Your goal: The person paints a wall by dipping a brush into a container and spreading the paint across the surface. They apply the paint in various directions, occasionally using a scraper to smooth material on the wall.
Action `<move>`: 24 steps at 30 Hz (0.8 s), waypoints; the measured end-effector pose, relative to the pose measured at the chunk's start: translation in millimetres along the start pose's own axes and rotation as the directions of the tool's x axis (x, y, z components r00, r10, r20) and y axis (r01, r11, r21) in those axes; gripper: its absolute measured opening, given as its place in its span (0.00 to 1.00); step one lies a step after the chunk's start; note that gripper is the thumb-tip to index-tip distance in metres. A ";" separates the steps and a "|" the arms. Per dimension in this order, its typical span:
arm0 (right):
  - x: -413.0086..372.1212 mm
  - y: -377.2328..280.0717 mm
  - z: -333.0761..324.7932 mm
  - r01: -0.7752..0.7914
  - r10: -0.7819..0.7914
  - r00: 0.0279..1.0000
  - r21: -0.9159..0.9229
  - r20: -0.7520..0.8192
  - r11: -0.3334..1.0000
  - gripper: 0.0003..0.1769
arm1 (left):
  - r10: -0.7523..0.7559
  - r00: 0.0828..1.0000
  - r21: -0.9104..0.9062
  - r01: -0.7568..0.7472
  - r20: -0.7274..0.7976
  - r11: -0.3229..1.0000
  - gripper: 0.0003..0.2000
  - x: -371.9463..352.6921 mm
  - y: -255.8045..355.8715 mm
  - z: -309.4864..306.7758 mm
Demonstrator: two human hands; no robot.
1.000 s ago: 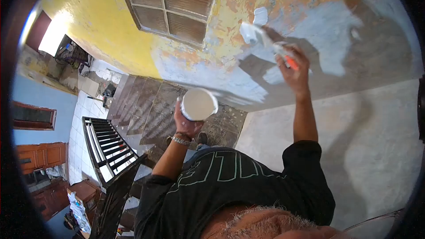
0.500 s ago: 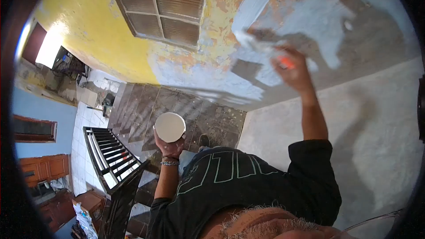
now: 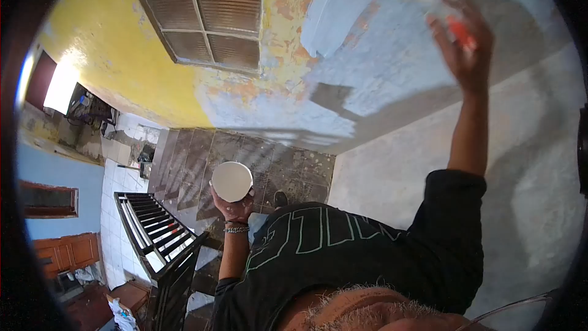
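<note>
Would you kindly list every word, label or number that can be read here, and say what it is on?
On the shirt: large green outlined letters, creased and seen from above; no word can be read.
On the tub in the left hand: no label shows.
On the tool in the right hand: blurred, nothing readable.

Wall left of the louvred window: yellow; right of the window, mottled orange and yellow flakes under pale blue-white swaths. Below the window: tub in left hand white, stair tiles dark brown with pale speckles, railing black. Tool in right hand, right of the window: orange-red handle; shirt black, green outline lettering
</note>
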State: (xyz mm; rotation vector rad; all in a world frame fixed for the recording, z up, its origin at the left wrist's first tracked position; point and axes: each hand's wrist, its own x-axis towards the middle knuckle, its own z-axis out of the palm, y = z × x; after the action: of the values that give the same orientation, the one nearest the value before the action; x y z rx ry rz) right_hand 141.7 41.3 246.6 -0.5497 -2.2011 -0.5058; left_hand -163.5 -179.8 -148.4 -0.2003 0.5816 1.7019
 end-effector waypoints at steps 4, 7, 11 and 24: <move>-93.3 -28.6 80.3 -0.341 0.249 0.896 0.209 0.367 0.917 0.16 | 0.062 0.997 0.070 -0.058 -0.054 0.996 0.28 -16.6 -1.7 28.4; -134.3 -49.9 128.2 -0.411 0.277 0.801 0.151 0.530 0.899 0.16 | 0.059 0.996 0.070 -0.054 -0.071 0.996 0.28 -16.3 0.0 9.6; -127.7 -29.9 135.7 -0.283 0.212 0.867 0.098 0.450 0.954 0.15 | 0.012 0.999 0.041 -0.013 0.031 0.999 0.29 -19.0 3.4 6.8; -46.3 -34.5 62.2 -0.167 0.097 0.914 0.150 0.393 0.974 0.15 | 0.012 0.993 -0.042 -0.017 -0.116 0.999 0.30 -17.2 -5.1 28.7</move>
State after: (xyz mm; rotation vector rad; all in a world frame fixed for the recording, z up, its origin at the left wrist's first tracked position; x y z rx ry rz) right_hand 112.9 35.0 167.0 -0.7440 -2.5249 -0.1267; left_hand -149.6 -180.4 -117.6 -0.3275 0.6338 1.7255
